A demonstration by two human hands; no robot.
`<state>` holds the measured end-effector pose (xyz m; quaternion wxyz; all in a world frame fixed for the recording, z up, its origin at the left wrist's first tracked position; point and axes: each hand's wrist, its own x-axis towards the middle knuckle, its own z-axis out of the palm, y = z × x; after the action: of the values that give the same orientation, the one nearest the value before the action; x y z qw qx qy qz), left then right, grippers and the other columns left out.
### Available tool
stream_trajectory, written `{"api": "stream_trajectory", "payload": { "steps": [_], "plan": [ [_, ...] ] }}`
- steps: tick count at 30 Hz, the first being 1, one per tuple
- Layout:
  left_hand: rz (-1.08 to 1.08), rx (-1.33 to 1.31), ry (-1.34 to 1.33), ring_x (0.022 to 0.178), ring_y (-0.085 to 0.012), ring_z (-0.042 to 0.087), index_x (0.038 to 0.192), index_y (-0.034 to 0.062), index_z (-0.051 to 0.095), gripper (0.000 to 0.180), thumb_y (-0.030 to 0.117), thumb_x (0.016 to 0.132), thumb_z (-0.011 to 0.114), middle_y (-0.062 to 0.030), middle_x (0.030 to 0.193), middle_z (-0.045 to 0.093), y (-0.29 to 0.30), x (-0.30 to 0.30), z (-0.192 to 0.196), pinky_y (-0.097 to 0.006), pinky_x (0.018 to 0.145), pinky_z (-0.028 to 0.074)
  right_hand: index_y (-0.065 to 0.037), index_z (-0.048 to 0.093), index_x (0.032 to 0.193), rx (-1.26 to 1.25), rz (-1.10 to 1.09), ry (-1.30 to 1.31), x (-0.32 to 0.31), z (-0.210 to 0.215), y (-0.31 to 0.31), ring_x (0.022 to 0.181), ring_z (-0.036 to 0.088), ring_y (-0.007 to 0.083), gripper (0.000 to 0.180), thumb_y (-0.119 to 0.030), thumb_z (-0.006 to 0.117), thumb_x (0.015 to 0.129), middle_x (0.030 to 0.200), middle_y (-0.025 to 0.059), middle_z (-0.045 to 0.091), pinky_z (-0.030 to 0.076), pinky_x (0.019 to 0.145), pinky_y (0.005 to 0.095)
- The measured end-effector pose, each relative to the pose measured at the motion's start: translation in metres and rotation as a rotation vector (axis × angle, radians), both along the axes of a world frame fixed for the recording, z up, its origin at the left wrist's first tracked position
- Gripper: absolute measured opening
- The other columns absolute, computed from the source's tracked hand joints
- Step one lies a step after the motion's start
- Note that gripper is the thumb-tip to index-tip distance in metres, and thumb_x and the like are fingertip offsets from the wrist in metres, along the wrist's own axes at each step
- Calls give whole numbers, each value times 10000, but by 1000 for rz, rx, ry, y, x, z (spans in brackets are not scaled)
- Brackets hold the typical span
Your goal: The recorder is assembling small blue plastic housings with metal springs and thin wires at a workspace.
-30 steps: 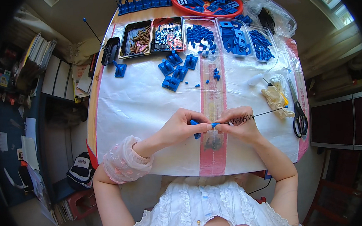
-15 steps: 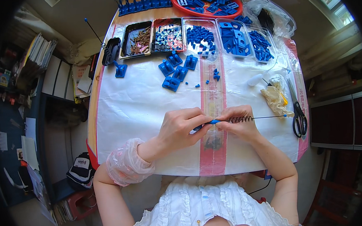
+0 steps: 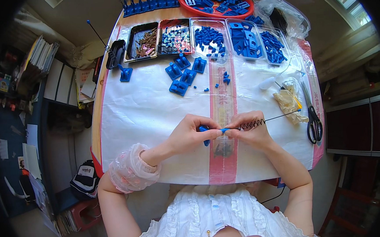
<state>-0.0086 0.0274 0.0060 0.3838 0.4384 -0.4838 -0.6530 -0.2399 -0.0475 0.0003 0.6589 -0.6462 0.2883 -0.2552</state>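
Note:
Over the near middle of the table my hands meet at a small blue plastic part. My left hand point(image 3: 189, 134) has closed its fingers round a blue plastic base piece point(image 3: 205, 135), part of which its fingers hide. Pinched in my right hand point(image 3: 250, 131) is a black coiled spring wire point(image 3: 253, 124). A thin straight rod runs from the coil out to the right, slanting upward to a small blue tip point(image 3: 299, 110). Between my fingertips the blue joint piece point(image 3: 224, 130) shows, with the wire's inner end hidden.
Several assembled blue clips point(image 3: 179, 87) lie beyond my hands, beside loose blue bits point(image 3: 226, 78). Farther back stand trays of brass screws point(image 3: 146, 44), nuts point(image 3: 174, 39) and blue parts point(image 3: 207, 39), and a red basin point(image 3: 249, 8). Black scissors point(image 3: 314, 127) lie right, near crumpled cloth point(image 3: 288, 103).
The rod has tilted so its tip points higher. My left fingers have shifted, and more of the blue base piece shows below them.

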Motion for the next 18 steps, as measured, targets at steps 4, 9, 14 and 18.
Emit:
{"api": "stream_trajectory", "payload": {
  "steps": [4, 9, 14, 18],
  "plan": [
    [-11, 10, 22, 719, -46, 599, 987, -7, 745, 173, 149, 916, 723, -9, 829, 696, -2, -1, -1, -211, 625, 486, 37, 761, 892, 41, -29, 14, -1, -1, 1, 727, 676, 90, 114, 17, 802, 788, 823, 73, 735, 528, 634, 216],
    [92, -117, -101, 694, -26, 559, 958, -9, 733, 122, 105, 918, 714, 20, 799, 656, -1, -2, 12, -200, 587, 431, 30, 748, 1022, 87, -115, 28, 0, 4, -4, 765, 666, 83, 244, 16, 804, 786, 837, 37, 721, 532, 688, 209],
    [197, -219, -158, 680, -35, 558, 948, -25, 725, 114, 80, 906, 714, 4, 800, 650, -6, 3, 6, -197, 589, 427, 48, 643, 1246, -17, -149, -211, -8, 21, -19, 729, 640, 77, 413, -8, 749, 850, 801, 20, 657, 528, 664, 200],
    [226, -203, -120, 674, -13, 536, 962, -8, 738, 141, 123, 910, 729, 16, 794, 671, -6, 4, 2, -184, 577, 407, 55, 637, 1219, 6, -352, -460, -27, 36, -39, 621, 584, 82, 305, -131, 642, 977, 747, 43, 626, 444, 548, 210]
  ]
}}
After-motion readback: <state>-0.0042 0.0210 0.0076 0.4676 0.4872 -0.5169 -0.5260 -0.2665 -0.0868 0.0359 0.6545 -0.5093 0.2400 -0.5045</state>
